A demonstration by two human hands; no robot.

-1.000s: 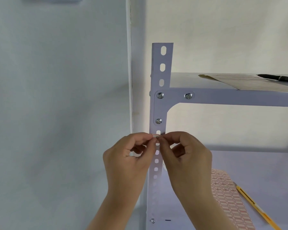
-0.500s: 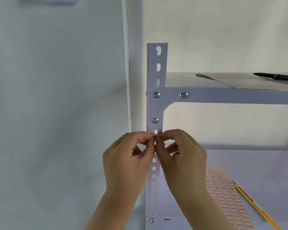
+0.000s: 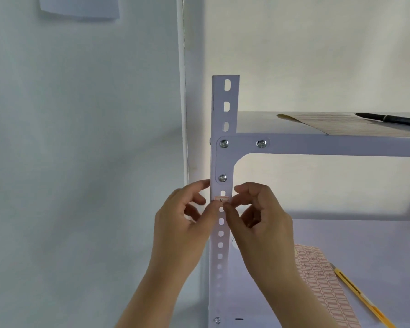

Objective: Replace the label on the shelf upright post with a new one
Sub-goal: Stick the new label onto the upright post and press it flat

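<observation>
The white slotted upright post (image 3: 225, 110) of the shelf stands in the middle of the head view. A small white label (image 3: 221, 199) with a red border and a handwritten mark lies flat on the post's face, just under a slot. My left hand (image 3: 187, 223) is at the post's left side and my right hand (image 3: 258, 216) at its right. Both thumb tips meet on the label's lower edge. The index fingers are lifted off the post and spread apart. The post below the label is partly hidden by my thumbs.
A sheet of red-bordered labels (image 3: 317, 280) and a yellow utility knife (image 3: 365, 301) lie on the lower shelf at right. On the upper shelf (image 3: 341, 145) rest a backing sheet (image 3: 341, 125) and a black pen (image 3: 393, 119). A white wall conduit (image 3: 181, 91) runs left of the post.
Both hands had the label pinched between fingertips in front of the post. Now the label lies on the post, the index fingers have opened away, and only the thumbs touch it.
</observation>
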